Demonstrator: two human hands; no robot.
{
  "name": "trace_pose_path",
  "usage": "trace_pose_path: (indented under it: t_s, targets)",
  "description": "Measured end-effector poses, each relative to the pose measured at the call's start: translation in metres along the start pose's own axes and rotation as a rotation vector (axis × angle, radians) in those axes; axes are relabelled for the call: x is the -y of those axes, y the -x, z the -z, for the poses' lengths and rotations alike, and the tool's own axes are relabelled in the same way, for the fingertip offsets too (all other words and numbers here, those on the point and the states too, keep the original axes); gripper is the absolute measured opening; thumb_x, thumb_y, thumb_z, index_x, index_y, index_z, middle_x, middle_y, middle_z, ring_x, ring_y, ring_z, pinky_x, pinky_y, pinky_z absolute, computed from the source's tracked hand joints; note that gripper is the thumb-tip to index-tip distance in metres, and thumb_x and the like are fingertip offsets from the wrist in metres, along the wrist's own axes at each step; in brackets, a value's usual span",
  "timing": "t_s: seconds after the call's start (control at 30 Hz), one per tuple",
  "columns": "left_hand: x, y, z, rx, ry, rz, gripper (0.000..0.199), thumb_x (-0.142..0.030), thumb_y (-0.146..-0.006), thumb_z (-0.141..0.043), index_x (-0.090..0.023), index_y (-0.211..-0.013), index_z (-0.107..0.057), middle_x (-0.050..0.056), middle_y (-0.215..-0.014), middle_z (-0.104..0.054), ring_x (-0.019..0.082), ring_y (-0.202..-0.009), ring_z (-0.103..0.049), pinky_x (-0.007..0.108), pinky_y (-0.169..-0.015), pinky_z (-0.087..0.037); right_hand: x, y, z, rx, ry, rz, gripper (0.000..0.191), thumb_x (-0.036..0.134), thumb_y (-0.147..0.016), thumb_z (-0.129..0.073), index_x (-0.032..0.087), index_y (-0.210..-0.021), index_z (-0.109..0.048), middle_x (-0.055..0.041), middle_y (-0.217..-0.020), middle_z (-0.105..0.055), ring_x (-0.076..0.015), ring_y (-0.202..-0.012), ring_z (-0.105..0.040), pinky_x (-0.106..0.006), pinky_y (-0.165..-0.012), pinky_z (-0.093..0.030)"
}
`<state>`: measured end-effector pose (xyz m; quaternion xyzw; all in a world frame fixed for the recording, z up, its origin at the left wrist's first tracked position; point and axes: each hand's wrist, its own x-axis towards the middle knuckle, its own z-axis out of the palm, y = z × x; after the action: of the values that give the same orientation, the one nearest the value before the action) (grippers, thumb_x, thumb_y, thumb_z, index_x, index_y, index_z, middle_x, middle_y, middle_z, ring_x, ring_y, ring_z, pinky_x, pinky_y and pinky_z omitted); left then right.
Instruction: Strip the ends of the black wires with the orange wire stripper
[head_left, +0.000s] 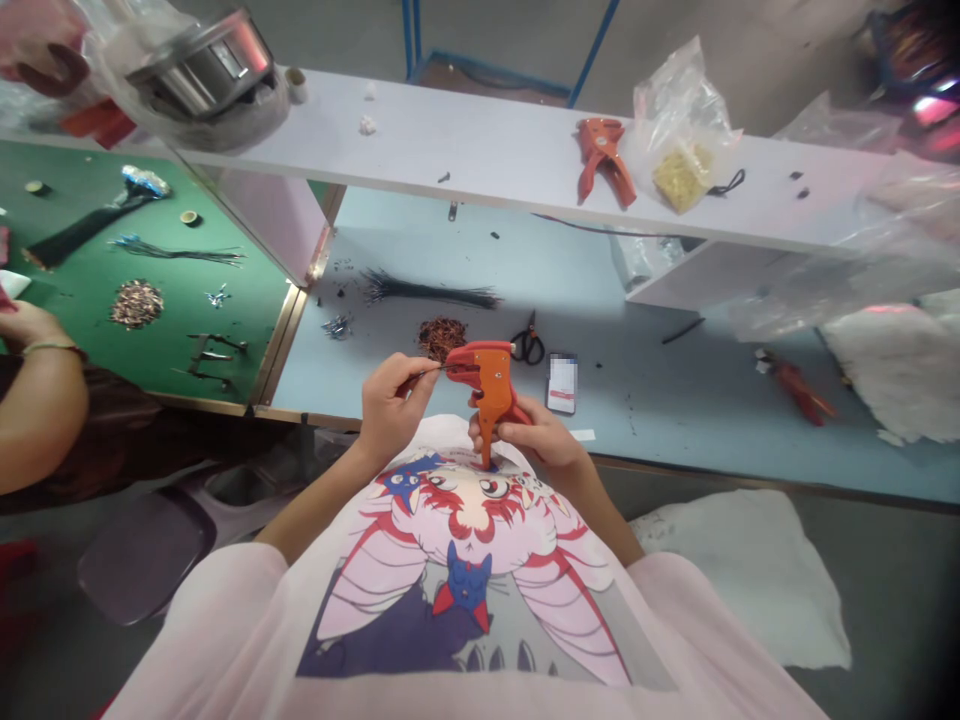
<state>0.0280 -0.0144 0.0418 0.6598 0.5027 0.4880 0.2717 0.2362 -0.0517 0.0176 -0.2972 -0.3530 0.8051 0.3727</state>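
Note:
My right hand [541,432] is wrapped round the handles of an orange and red wire stripper [495,380], held upright close to my shirt. Between the thumb and fingers of my left hand [396,402] is a thin dark wire [424,374]. The wire's end reaches the jaws on the left side of the stripper; whether they grip it is too small to see. Just beyond the tool lies a pile of copper-coloured pieces [442,336]. A bundle of dark wires [431,291] rests behind that pile.
Black-handled scissors [529,346] and a phone [562,384] lie right of the stripper. The raised shelf [480,150] carries another red wire stripper [604,160] and a bag of yellowish parts [682,175]. Red-handled pliers [802,390] lie far right. At left, a co-worker's arm [37,400] borders the green table.

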Motion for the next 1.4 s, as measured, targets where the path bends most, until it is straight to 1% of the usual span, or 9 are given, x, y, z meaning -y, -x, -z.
trace_pose_path:
  t_s: [0.3, 0.47, 0.63, 0.87, 1.0, 1.1, 1.23, 1.33, 1.4]
  targets:
    - [0.001, 0.001, 0.001, 0.023, -0.016, -0.004, 0.009, -0.024, -0.083, -0.059, -0.019, -0.083, -0.066, 0.0, -0.066, -0.055, 0.009, -0.057, -0.046, 0.021, -0.055, -0.037, 0.0, 0.0, -0.001, -0.036, 0.012, -0.001, 0.04, 0.026, -0.078, -0.067, 0.013, -0.113, -0.054, -0.0094, -0.089, -0.065, -0.0191, -0.074, -0.065, -0.034, -0.064, -0.055]
    - [0.001, 0.0, 0.002, 0.041, -0.025, 0.002, 0.01, -0.025, -0.083, -0.059, -0.019, -0.082, -0.066, 0.0, -0.066, -0.056, 0.009, -0.057, -0.046, 0.021, -0.055, -0.037, 0.001, -0.001, -0.001, -0.027, 0.015, -0.008, 0.04, 0.029, -0.077, -0.068, 0.012, -0.111, -0.055, -0.0089, -0.087, -0.065, -0.0187, -0.072, -0.064, -0.034, -0.062, -0.055]
    - [0.002, -0.001, 0.003, 0.055, -0.036, 0.004, 0.009, -0.025, -0.083, -0.059, -0.019, -0.083, -0.066, 0.0, -0.067, -0.056, 0.009, -0.057, -0.046, 0.022, -0.055, -0.037, 0.002, -0.001, -0.002, -0.013, 0.037, 0.007, 0.037, 0.027, -0.079, -0.065, 0.013, -0.111, -0.054, -0.0085, -0.086, -0.064, -0.0177, -0.07, -0.063, -0.032, -0.06, -0.054]
    - [0.002, -0.002, 0.004, 0.064, -0.064, -0.013, 0.008, -0.023, -0.082, -0.059, -0.019, -0.082, -0.066, 0.0, -0.067, -0.056, 0.009, -0.056, -0.045, 0.021, -0.054, -0.036, 0.003, -0.002, -0.001, 0.001, 0.061, 0.011, 0.038, 0.028, -0.081, -0.063, 0.012, -0.113, -0.053, -0.0087, -0.087, -0.063, -0.0168, -0.072, -0.062, -0.03, -0.06, -0.053]
    - [0.005, -0.004, 0.005, 0.075, -0.087, -0.024, 0.008, -0.023, -0.083, -0.059, -0.019, -0.083, -0.066, 0.0, -0.066, -0.056, 0.009, -0.057, -0.045, 0.022, -0.055, -0.036, 0.004, -0.004, -0.001, 0.011, 0.073, 0.001, 0.033, 0.029, -0.082, -0.062, 0.014, -0.11, -0.052, -0.006, -0.083, -0.061, -0.0154, -0.066, -0.06, -0.029, -0.054, -0.052]
    - [0.008, -0.005, 0.005, 0.09, -0.099, -0.028, 0.008, -0.022, -0.083, -0.059, -0.019, -0.084, -0.067, 0.0, -0.067, -0.057, 0.008, -0.057, -0.045, 0.021, -0.056, -0.037, 0.005, -0.005, 0.0, 0.001, 0.096, -0.006, 0.031, 0.031, -0.083, -0.06, 0.015, -0.108, -0.052, -0.0034, -0.076, -0.059, -0.0136, -0.06, -0.058, -0.025, -0.047, -0.049]
    - [0.01, -0.007, 0.005, 0.112, -0.123, -0.035, 0.009, -0.023, -0.083, -0.059, -0.019, -0.084, -0.067, -0.001, -0.067, -0.057, 0.008, -0.058, -0.046, 0.021, -0.058, -0.038, 0.004, -0.007, 0.005, 0.005, 0.139, -0.023, 0.031, 0.034, -0.084, -0.059, 0.014, -0.106, -0.051, -0.0005, -0.068, -0.056, -0.0118, -0.054, -0.055, -0.023, -0.042, -0.046]
    - [0.015, -0.008, 0.002, 0.124, -0.143, -0.012, 0.011, -0.023, -0.083, -0.058, -0.019, -0.086, -0.068, 0.0, -0.071, -0.06, 0.009, -0.061, -0.049, 0.021, -0.06, -0.039, 0.001, -0.012, 0.011, -0.019, 0.154, -0.054, 0.028, 0.037, -0.086, -0.057, 0.014, -0.1, -0.05, 0.0007, -0.064, -0.054, -0.011, -0.05, -0.053, -0.022, -0.038, -0.045]
    - [0.022, -0.009, -0.003, 0.133, -0.146, 0.028, 0.013, -0.024, -0.084, -0.056, -0.019, -0.087, -0.067, 0.0, -0.075, -0.062, 0.009, -0.064, -0.052, 0.021, -0.061, -0.04, -0.004, -0.018, 0.015, -0.037, 0.14, -0.067, 0.028, 0.04, -0.086, -0.056, 0.015, -0.096, -0.05, 0.0017, -0.062, -0.052, -0.0107, -0.048, -0.052, -0.021, -0.036, -0.044]
